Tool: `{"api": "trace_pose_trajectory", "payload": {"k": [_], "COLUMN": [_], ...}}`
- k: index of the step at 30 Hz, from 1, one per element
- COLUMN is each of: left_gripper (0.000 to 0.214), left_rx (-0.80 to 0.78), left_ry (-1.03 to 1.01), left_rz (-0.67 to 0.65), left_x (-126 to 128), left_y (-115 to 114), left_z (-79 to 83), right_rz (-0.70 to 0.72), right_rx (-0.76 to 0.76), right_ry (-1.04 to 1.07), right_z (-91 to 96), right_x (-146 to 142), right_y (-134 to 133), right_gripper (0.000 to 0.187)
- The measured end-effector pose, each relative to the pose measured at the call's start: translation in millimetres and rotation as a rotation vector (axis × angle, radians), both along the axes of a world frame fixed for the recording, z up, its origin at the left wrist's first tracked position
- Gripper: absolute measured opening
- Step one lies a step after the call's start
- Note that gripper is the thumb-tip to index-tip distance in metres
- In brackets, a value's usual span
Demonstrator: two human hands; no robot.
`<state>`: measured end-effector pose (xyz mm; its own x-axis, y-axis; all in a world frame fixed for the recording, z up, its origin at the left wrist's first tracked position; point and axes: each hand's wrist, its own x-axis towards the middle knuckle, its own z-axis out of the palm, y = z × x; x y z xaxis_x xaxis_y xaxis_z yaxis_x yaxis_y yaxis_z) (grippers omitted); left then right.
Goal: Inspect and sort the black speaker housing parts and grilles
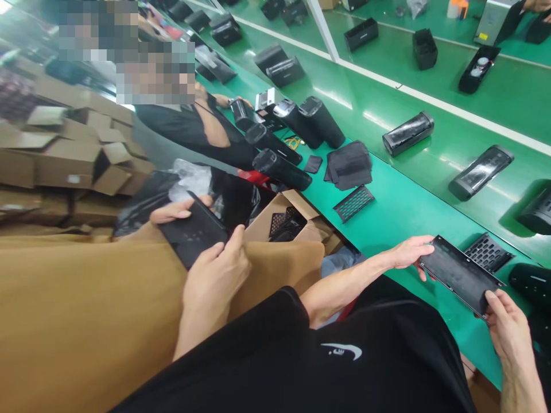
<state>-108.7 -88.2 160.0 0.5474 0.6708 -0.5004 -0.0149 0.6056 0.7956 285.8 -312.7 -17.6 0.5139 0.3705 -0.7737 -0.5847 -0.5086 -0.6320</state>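
Hands closed on a black panel at its ends, left hand and right hand, panel held just beside a mesh grille on the bench.

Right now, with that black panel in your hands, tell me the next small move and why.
Probably lower the black panel toward the perforated black grille on the green bench. The left hand and right hand grip it at opposite ends, so it looks steady, and that grille lies right beside it.

Green workbench, black cylindrical housings, mesh grilles, folded cloth
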Motion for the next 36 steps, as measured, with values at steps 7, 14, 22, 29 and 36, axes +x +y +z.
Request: {"api": "trace_pose_trajectory", "payload": {"k": [7, 14, 22, 29, 36], "left_gripper": [0.041, 0.048, 0.035, 0.063, 0.066], "left_rx": [-0.029, -0.09, -0.299, -0.297, -0.329], "left_ry": [-0.019, -0.185, -0.019, -0.105, -0.12], "left_rz": [0.652, 0.136, -0.357, -0.385, -0.387], "left_x": [-124.2, -59.7, 185.4, 186.1, 187.3], "left_y": [-13.3, -3.0, -8.1, -20.3, -22.3], "left_z": [-15.4, 13.8, -140.9, -204.4, -210.8], "right_rz": [0.013, 0.015, 0.002, -0.006, -0.006], "right_rx": [0.012, 0.014, 0.009, -0.01, -0.019], "right_ry": [0.009, 0.019, 0.008, -0.039, -0.043], "right_z": [0.8, 2.1, 6.9, 7.0, 7.8], "right_x": [-1.4, -3.5, -5.7, -6.0, -5.3], "right_y": [0.2, 1.1, 4.2, 2.6, -0.4], "right_gripper": [0.064, 0.066, 0.07, 0.067, 0.065]}}
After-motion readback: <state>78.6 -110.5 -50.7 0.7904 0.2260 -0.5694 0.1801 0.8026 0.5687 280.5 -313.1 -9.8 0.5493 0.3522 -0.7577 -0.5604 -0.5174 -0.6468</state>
